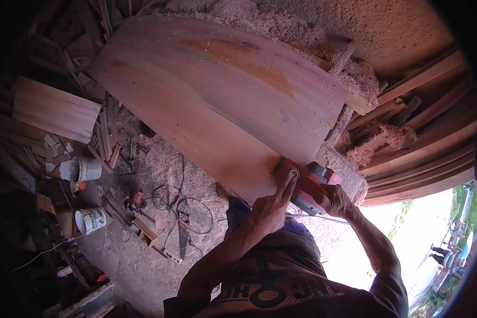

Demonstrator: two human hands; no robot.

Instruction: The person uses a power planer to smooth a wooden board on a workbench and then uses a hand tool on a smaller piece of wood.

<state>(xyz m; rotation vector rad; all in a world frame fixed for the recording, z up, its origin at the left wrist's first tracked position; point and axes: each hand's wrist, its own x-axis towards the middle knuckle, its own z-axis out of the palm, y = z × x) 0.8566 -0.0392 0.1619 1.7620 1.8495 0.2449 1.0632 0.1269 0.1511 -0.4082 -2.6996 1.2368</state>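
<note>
A red electric planer [308,186] sits at the near right end of a wide wooden panel [196,122]. My right hand [338,202] is wrapped around its rear handle. My left hand [273,211] presses on the planer's front, fingers together over the round knob. From the rear of the tool a pale cord [323,216] runs past my waist. The panel's pale surface carries an orange-brown patch and scattered thin shavings. What lies under the planer's base is hidden.
Curled shavings [270,24] are heaped along the panel's far edge. Long planks [424,153] are stacked at the right. On the left floor lie a smaller panel [55,108], white buckets [90,220], a handsaw [183,241] and a looped black cable [209,212].
</note>
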